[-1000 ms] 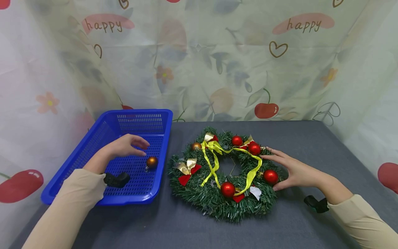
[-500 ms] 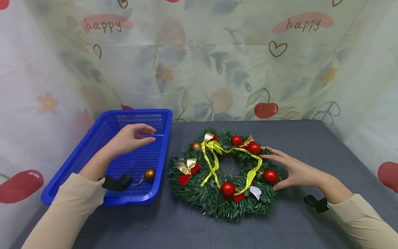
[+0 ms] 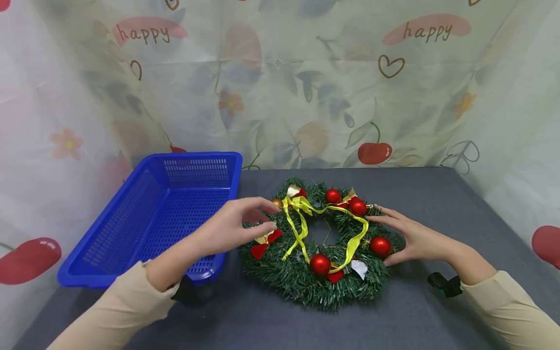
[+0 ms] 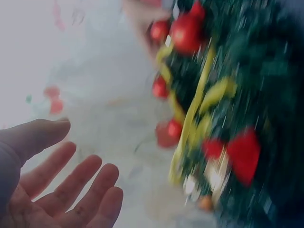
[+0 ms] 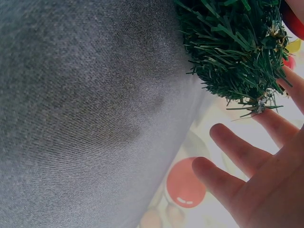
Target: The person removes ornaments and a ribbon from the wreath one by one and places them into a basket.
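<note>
A green Christmas wreath [image 3: 302, 291] lies on the grey cloth, trimmed with red balls [image 3: 320, 264], gold-and-red bows [image 3: 260, 251] and a yellow ribbon [image 3: 351, 250]. My left hand [image 3: 234, 228] hovers at the wreath's left side, partly covering a bow. In the left wrist view its fingers [image 4: 90, 202] are spread, with nothing between them. At the wreath's right edge is my right hand [image 3: 422, 238], fingers spread and fingertips against the greenery. The right wrist view shows the greenery [image 5: 232, 52] beside those fingers [image 5: 237, 147].
A blue plastic basket [image 3: 109, 209] stands left of the wreath. My left forearm hides its near right corner, where a gold ball lay earlier. A printed curtain [image 3: 280, 97] hangs behind the dark grey table cloth [image 3: 306, 330].
My left hand has risen from inside the basket and moved right to the wreath. The gold ball shifted towards the basket's front, then went out of sight behind my arm. The right hand stays put.
</note>
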The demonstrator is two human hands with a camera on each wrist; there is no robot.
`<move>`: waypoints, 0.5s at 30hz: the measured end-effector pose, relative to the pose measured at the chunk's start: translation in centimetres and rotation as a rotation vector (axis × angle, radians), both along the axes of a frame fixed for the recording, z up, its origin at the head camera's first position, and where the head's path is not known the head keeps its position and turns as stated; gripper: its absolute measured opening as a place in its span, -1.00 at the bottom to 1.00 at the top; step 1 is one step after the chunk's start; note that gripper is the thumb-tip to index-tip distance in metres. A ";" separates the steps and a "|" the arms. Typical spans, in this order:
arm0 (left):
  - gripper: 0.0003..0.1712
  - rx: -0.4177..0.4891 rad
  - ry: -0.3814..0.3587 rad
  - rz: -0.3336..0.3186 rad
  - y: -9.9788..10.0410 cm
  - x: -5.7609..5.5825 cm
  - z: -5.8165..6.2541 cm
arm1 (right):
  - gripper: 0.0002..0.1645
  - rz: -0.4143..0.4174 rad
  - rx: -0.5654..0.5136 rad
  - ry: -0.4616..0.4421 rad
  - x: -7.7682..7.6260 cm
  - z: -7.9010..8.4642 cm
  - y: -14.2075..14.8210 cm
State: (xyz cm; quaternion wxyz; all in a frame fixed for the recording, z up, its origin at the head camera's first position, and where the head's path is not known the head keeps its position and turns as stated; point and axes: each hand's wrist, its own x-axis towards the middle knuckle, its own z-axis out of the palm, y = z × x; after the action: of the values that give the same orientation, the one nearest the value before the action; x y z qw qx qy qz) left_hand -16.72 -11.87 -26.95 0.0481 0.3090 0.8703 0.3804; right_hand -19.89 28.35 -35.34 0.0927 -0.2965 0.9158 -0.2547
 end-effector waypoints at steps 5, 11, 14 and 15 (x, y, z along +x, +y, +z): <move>-0.64 0.015 -0.032 -0.085 2.4 1.2 -1.8 | 0.10 0.000 0.000 0.006 0.0 0.0 0.0; -0.60 0.023 -0.022 -0.119 4.6 2.0 -4.1 | 0.10 0.003 0.004 0.011 0.0 0.0 0.0; -0.58 0.042 -0.014 -0.112 5.4 2.2 -5.0 | 0.10 0.008 0.001 0.020 0.0 0.0 0.0; -0.58 0.050 -0.012 -0.110 5.6 2.3 -5.3 | 0.10 0.008 0.000 0.021 0.0 -0.1 0.0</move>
State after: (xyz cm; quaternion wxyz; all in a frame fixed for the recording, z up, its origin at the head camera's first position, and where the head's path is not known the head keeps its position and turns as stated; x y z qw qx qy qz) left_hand -14.46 -6.24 -32.28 0.0664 0.3553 0.8420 0.4005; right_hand -19.91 28.36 -35.39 0.0844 -0.3029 0.9155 -0.2511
